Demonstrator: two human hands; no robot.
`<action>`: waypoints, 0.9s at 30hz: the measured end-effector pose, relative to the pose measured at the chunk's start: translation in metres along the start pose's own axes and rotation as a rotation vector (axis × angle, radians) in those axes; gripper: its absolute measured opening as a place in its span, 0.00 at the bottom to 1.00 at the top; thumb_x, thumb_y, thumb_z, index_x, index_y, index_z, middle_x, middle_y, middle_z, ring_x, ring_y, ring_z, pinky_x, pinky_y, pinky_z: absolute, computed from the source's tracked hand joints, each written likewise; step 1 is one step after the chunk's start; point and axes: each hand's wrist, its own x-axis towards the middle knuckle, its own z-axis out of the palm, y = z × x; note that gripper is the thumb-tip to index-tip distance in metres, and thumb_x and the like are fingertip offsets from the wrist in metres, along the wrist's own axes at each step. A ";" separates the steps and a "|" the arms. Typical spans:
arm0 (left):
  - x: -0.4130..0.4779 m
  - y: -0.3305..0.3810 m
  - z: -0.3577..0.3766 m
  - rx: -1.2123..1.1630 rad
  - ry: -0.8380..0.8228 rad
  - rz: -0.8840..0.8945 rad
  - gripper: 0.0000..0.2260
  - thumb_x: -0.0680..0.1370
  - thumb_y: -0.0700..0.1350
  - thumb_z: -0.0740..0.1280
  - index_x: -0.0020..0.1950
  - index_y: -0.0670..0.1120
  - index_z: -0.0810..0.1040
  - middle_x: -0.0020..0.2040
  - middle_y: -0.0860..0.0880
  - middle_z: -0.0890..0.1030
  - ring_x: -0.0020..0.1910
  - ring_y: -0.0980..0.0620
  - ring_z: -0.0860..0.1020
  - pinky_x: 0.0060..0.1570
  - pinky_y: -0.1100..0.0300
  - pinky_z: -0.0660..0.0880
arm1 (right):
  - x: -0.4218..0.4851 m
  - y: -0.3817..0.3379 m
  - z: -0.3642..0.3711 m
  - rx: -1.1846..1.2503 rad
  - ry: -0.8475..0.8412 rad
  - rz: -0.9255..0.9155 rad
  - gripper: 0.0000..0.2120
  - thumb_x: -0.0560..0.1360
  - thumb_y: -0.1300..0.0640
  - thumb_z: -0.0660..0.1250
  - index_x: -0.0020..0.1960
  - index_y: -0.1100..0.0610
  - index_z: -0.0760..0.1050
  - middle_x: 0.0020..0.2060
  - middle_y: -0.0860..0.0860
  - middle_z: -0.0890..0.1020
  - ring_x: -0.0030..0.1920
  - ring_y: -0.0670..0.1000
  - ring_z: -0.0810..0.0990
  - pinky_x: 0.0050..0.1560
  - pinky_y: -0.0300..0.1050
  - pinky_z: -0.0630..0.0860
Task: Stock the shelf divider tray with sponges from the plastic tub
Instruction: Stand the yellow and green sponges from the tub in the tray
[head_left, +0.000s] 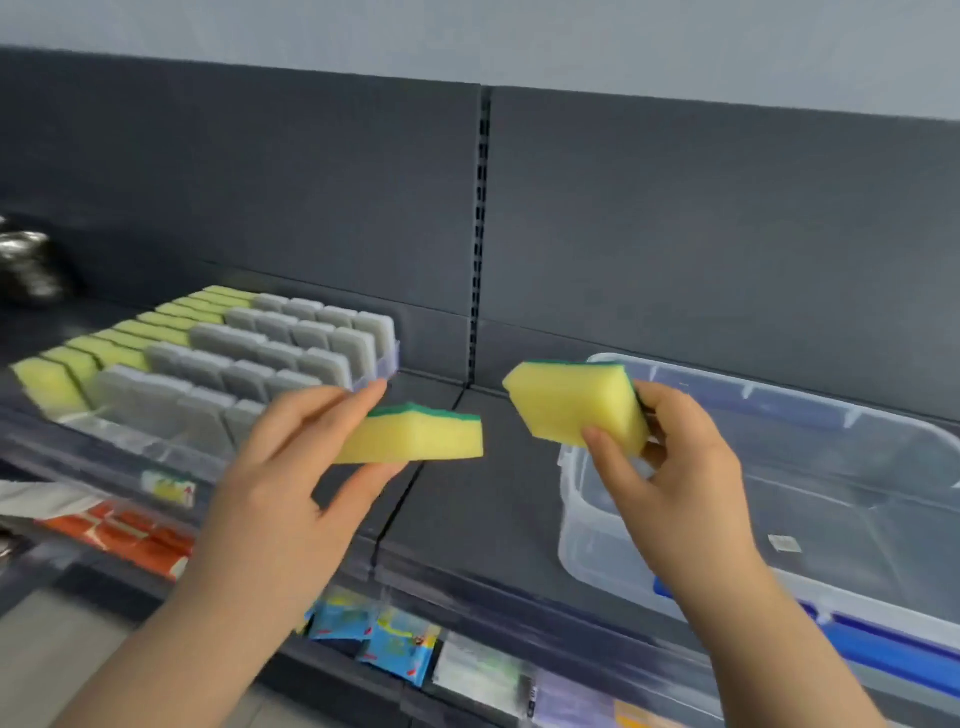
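Two bare forearms rise from the near edge, one at the left, one at the right. The left hand (291, 457), its back to the camera, pinches a sponge (415, 436) with its fingers above and thumb below. The right hand (675, 467), about level with it, grips a second sponge (576, 405), thumb on the near face, fingers curled behind. The hands do not touch.

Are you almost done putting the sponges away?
Nearly, it seems. The divider tray already holds rows of grey sponges and yellow sponges. The left hand holds one yellow-green sponge, the right hand a second sponge. The plastic tub shows no sponges, so only these two look left to place.
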 end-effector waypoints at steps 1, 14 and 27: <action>-0.015 -0.017 -0.017 0.011 0.009 -0.040 0.23 0.70 0.48 0.73 0.63 0.45 0.75 0.55 0.56 0.72 0.50 0.62 0.70 0.55 0.78 0.63 | -0.006 -0.011 0.018 0.015 -0.013 0.001 0.15 0.70 0.54 0.70 0.49 0.40 0.67 0.44 0.36 0.73 0.48 0.34 0.72 0.42 0.21 0.64; -0.127 -0.150 -0.162 -0.031 0.132 -0.435 0.20 0.71 0.55 0.69 0.61 0.67 0.70 0.57 0.66 0.73 0.55 0.60 0.76 0.50 0.69 0.73 | -0.071 -0.126 0.188 0.199 -0.302 -0.077 0.22 0.72 0.55 0.68 0.55 0.32 0.64 0.53 0.38 0.75 0.51 0.38 0.75 0.42 0.22 0.69; -0.069 -0.278 -0.178 0.048 0.126 -0.454 0.19 0.71 0.56 0.69 0.61 0.62 0.71 0.57 0.70 0.71 0.54 0.64 0.74 0.49 0.63 0.74 | 0.019 -0.162 0.301 0.246 -0.324 -0.075 0.16 0.70 0.48 0.66 0.53 0.32 0.68 0.51 0.39 0.78 0.47 0.41 0.79 0.43 0.28 0.73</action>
